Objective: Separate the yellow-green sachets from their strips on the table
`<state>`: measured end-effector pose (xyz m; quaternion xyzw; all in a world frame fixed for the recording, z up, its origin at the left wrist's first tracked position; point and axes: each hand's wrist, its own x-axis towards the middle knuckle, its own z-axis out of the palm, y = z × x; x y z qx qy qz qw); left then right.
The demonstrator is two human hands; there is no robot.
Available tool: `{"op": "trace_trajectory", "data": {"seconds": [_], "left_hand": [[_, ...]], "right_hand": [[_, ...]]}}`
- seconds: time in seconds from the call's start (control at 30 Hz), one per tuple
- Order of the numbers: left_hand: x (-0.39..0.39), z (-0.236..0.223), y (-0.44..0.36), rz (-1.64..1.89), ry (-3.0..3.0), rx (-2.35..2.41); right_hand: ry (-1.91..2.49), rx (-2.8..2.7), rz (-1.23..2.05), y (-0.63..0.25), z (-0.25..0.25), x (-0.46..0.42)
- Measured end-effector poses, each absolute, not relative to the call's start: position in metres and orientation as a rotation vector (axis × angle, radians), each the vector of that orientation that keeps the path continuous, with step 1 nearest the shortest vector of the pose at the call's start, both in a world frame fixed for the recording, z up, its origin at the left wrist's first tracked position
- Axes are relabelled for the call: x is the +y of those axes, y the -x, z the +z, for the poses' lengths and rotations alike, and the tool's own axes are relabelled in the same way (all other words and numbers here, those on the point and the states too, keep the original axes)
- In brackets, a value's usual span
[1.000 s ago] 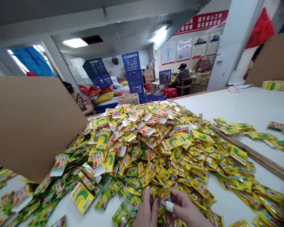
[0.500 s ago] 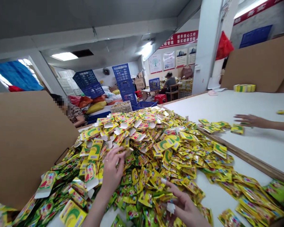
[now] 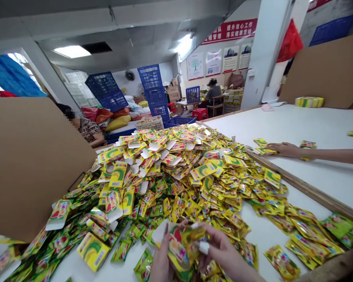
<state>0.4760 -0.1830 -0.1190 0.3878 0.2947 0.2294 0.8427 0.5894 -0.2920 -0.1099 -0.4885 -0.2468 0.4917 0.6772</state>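
Low in the front, my left hand [image 3: 161,256] is closed around a small printed carton [image 3: 176,250] with fruit pictures and a white flap standing out. Beside it, my right hand [image 3: 216,248], with white wraps on its fingertips, grips a shiny yellow sachet [image 3: 195,237] against the carton's near side. Whether the sachet is partly inside the carton I cannot tell. Beyond both hands rises a heap of yellow sachets [image 3: 223,217], green sachets [image 3: 135,231] and flat yellow cartons [image 3: 117,174].
A cardboard panel [image 3: 32,164] stands at left. On the right, a wooden strip [image 3: 308,190] edges the white table [image 3: 297,125], where another person's hand [image 3: 284,149] touches yellow packs. Blue crates [image 3: 154,92] are stacked behind, near two seated people.
My left hand has come from the heap down to the front with a carton. My right hand has lifted a yellow sachet to it. The other person's hand has moved left onto the packs.
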Motion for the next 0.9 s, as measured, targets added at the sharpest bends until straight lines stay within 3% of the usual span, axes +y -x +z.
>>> {"op": "trace_trajectory", "data": {"seconds": [0.1,0.27,0.47,0.63,0.9], "left_hand": [[-0.180,-0.113,-0.471,0.488,-0.881,0.692],[-0.190,-0.107,-0.469,0.375,-1.150,0.629],[-0.193,-0.108,-0.460,0.248,-1.364,0.612],[-0.196,-0.110,-0.465,0.101,-1.515,0.369],[-0.197,-0.104,-0.463,0.005,-1.452,0.281]], "right_hand": [[1.104,-0.570,0.898,-0.608,-0.089,-0.294],[1.097,-0.781,0.922,-0.605,-0.063,-0.279],[1.557,-1.483,0.653,-0.606,-0.044,-0.288],[1.693,-1.910,0.712,-0.611,-0.031,-0.298],[1.514,-1.683,0.710,-0.608,-0.056,-0.311]]}}
